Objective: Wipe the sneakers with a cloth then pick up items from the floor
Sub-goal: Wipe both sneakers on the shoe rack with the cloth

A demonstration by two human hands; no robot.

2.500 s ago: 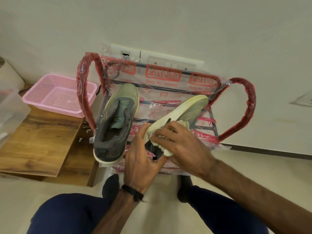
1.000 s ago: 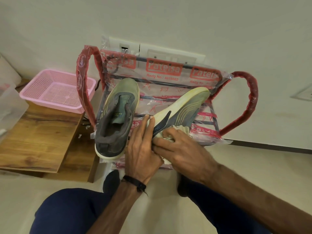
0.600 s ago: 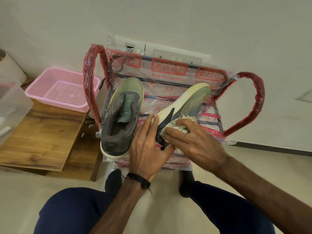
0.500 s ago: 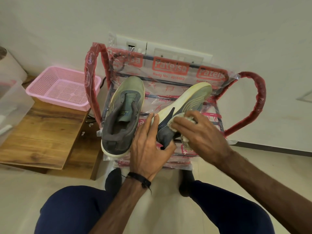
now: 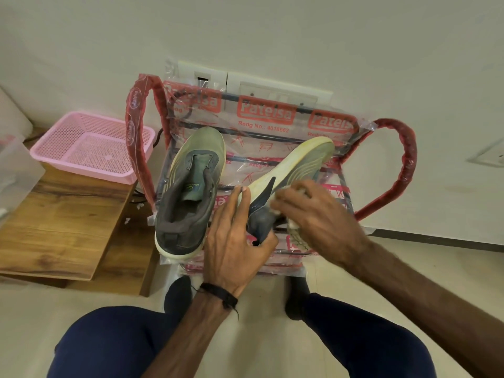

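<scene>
Fingers (image 5: 240,203) of the left hand (image 5: 234,241) curled round the heel of the tilted pale-green and dark-grey mesh sneaker (image 5: 289,181), steadying it. Fingers (image 5: 289,197) of the right hand (image 5: 319,216) pressing a small crumpled whitish cloth (image 5: 293,223) against the shoe's side. Wiping step in hand, judged about midway; floor items not yet touched. Next: probably more strokes toward the toe, then the second grey-green sneaker (image 5: 191,186), lying flat just beside on the plastic-wrapped red metal rack (image 5: 403,165). Pale sole slightly yellowed, upper worn.
</scene>
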